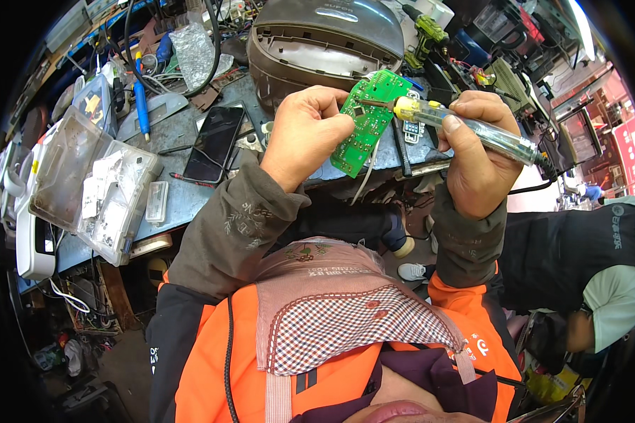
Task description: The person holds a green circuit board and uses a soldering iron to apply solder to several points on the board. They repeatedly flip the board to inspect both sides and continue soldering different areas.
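The green circuit board (365, 137) is held up in the air just over the near edge of the bench (183, 166), tilted, its soldered face toward the camera. The left hand (309, 137) is closed on its left edge, thumb and curled fingers pinched together there; how the fingers sit behind the board is hidden. A pale wire (365, 176) hangs beside the board's lower end.

From the other side, the right hand (481, 144) is closed around a soldering iron (425, 113) with a clear handle and yellow collar, the thumb laid along the near side and the fingers wrapped over the top. The iron's metal tip lies across the upper part of the board; whether it touches the surface cannot be told. A black cord leaves the handle's rear end.

Just beyond the board stands a brown appliance housing (282, 81). Left of the hands, a black phone (217, 134) lies on the bench, with a blue pen-shaped tool (141, 109) and an open clear plastic box (67, 173) farther left.
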`<state>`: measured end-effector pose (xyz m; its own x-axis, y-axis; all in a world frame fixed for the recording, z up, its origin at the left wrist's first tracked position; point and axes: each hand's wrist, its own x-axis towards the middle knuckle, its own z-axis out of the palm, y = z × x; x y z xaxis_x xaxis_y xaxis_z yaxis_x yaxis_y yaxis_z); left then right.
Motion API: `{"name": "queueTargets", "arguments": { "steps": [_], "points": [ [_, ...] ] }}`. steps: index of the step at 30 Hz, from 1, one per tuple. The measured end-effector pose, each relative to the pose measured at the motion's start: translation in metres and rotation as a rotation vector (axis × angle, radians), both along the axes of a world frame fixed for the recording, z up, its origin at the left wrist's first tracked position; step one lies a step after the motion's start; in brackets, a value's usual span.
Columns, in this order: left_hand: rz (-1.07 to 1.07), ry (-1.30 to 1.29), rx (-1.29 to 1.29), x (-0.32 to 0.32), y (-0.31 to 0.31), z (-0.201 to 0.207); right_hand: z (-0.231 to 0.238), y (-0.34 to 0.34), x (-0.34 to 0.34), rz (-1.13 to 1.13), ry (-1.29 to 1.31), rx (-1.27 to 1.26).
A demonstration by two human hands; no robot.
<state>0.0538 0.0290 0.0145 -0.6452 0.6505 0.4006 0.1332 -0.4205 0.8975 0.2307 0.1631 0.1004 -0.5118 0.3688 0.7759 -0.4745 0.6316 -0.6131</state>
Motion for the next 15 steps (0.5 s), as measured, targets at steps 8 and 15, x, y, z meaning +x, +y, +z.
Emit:
{"name": "queueTargets", "arguments": {
  "steps": [8,15],
  "points": [
    [0.027,0.02,-0.02,0.0003,0.0002,0.0017,0.0001,0.0009,-0.0004,-0.005,-0.012,0.014],
    [0.046,0.067,-0.087,0.0004,-0.0004,0.002,0.0011,-0.0003,0.0001,-0.004,-0.047,-0.001]
  ]
}}
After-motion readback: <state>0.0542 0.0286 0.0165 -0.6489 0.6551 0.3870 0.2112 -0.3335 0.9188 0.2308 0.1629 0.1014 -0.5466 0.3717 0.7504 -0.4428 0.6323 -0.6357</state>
